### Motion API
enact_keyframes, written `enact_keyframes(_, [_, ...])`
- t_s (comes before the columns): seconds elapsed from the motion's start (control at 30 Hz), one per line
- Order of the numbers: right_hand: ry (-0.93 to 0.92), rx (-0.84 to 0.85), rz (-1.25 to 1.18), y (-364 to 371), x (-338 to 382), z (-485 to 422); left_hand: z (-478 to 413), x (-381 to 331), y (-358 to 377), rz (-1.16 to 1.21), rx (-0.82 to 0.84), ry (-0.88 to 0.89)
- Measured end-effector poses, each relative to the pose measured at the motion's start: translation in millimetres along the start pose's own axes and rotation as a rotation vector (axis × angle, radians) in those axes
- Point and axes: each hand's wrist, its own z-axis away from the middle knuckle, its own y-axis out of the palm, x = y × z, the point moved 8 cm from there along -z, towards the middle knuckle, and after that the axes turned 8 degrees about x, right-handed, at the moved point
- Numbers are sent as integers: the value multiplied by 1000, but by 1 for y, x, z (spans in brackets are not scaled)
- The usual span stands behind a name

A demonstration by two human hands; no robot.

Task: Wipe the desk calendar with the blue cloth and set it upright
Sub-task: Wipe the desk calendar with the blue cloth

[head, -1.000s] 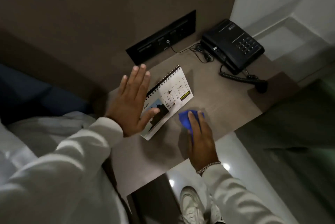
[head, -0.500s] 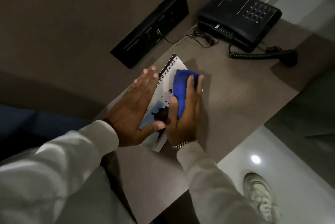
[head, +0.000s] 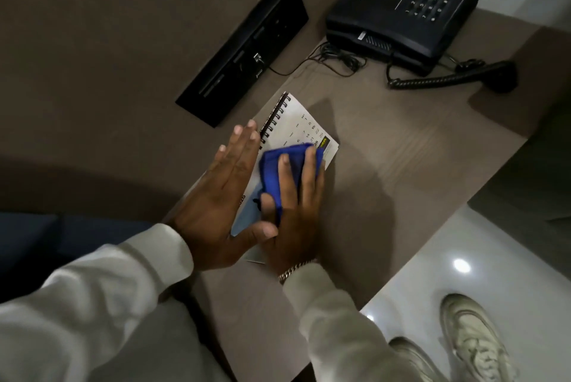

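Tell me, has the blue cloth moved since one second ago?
Yes. The blue cloth lay on the desk right of the calendar; now the right hand presses it on the calendar page, closer to the spiral binding.

desk calendar (head: 304,125) page showing dates 1, 8, 15, 22, 29, phone (head: 401,15) keypad digits

cloth: the blue cloth (head: 289,176) was on the bare desk (head: 401,146) a second ago, now it's on the calendar (head: 304,131)
right hand: the right hand (head: 293,211) slid onto the page, pressing the cloth beside the left hand (head: 221,199)
date grid: uncovered again near the spiral edge
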Motion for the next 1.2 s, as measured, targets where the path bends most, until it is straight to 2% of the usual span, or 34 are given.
enact_keyframes(0.07, [25,-51,17,-10,-2,-20,-1,-2,0,-5,-2,4])
enact_keyframes(0.13, [136,-104,-1,-16,-11,-29,-1,-2,0,-18,0,-4])
enact_keyframes(0.23, [249,-47,-3,-10,-19,-14,-1,-1,0,-23,3,-14])
enact_keyframes(0.37, [199,44,-95,0,-11,18,-1,0,1,-70,-8,3])
enact_keyframes(0.6, [64,-51,-102,-20,-21,-29,-1,6,3,-70,-39,23])
enact_keyframes(0.73, [176,25,-125,-14,-33,-5,0,6,1,-69,-61,14])
enact_keyframes(0.87, [86,27,-141,-1,-11,20,3,3,1,-72,-67,41])
enact_keyframes(1.0, [8,8,-113,-6,-4,-24,0,2,3,-41,-16,41])
enact_keyframes(1.1, [150,-100,-180,-20,-15,-42,-1,2,3,-61,-5,26])
enact_keyframes(1.2, [275,-42,-167,-15,-22,-17,0,3,3,-82,-5,13])
